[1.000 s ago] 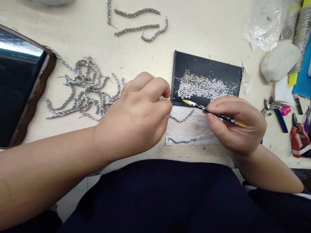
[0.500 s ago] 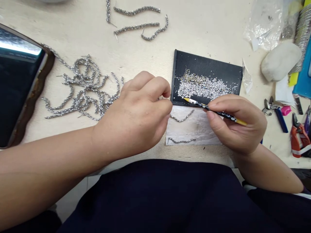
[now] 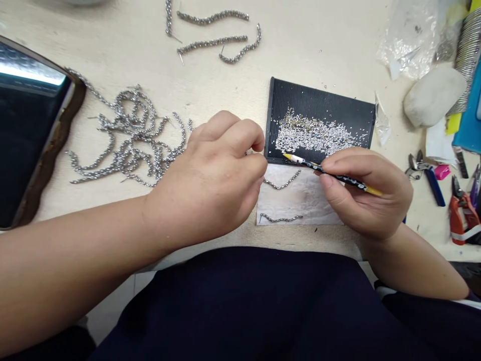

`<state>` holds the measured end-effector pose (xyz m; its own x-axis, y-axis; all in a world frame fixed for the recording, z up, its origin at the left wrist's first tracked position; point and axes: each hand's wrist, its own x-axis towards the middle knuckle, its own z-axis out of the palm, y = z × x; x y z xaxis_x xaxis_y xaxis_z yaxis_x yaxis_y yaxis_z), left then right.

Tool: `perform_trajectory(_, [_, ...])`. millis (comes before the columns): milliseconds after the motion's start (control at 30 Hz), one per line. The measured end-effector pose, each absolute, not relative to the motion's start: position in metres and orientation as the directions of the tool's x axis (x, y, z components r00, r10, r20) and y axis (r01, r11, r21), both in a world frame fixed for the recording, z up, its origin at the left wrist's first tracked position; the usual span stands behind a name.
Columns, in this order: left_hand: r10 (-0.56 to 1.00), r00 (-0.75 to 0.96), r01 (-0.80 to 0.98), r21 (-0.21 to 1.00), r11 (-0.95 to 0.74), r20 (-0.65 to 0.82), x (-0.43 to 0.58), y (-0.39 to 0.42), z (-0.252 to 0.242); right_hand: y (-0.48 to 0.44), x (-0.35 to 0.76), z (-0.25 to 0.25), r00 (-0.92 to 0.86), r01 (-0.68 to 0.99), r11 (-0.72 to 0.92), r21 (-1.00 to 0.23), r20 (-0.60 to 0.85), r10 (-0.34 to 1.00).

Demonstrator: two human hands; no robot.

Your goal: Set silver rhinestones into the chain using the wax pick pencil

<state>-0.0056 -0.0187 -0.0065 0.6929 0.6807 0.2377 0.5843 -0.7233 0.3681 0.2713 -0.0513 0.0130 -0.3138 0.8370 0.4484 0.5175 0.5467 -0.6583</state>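
My left hand is closed in a pinch beside the left edge of a black ridged tray. A bit of thin silvery stone-set chain shows between its fingers; the fingertips are partly hidden. Just right of that hand, a short curved chain shows over a white sheet, and another chain lies lower on it. My right hand grips a black patterned pencil with a yellow tip. This tip is over the tray's near edge, by a spread of tiny silver rhinestones.
A tangled heap of silver chains lies left, beside a dark-screened device. Several finished-looking strips lie at the back. To the right are a whitish lump, a plastic bag and orange-handled cutters.
The pencil tip has shifted very slightly down, away from the rhinestones, and the pencil looks a little rolled in my right hand. My left hand stays in place.
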Motion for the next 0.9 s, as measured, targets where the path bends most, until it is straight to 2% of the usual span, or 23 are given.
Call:
perform_trajectory(200, [0.656, 0.713, 0.574, 0.333, -0.748, 0.246, -0.003, -0.018, -0.005, -0.05, 0.271, 0.017, -0.435, 0.428, 0.6, -0.676, 0.428, 0.792])
perform_trajectory(433, [0.676, 0.699, 0.584, 0.36, -0.728, 0.234, -0.003, -0.018, -0.005, -0.053, 0.271, 0.011, -0.247, 0.562, 0.509, -0.652, 0.455, 0.856])
perform_trajectory(667, [0.686, 0.697, 0.587, 0.385, -0.712, 0.207, -0.002, -0.018, -0.002, -0.054, 0.271, 0.007, -0.233, 0.542, 0.491, -0.682, 0.439, 0.867])
perform_trajectory(900, [0.672, 0.702, 0.586, 0.344, -0.734, 0.237, -0.003, -0.019, -0.006, -0.052, 0.272, 0.008, -0.24, 0.528, 0.506, -0.682, 0.451, 0.86])
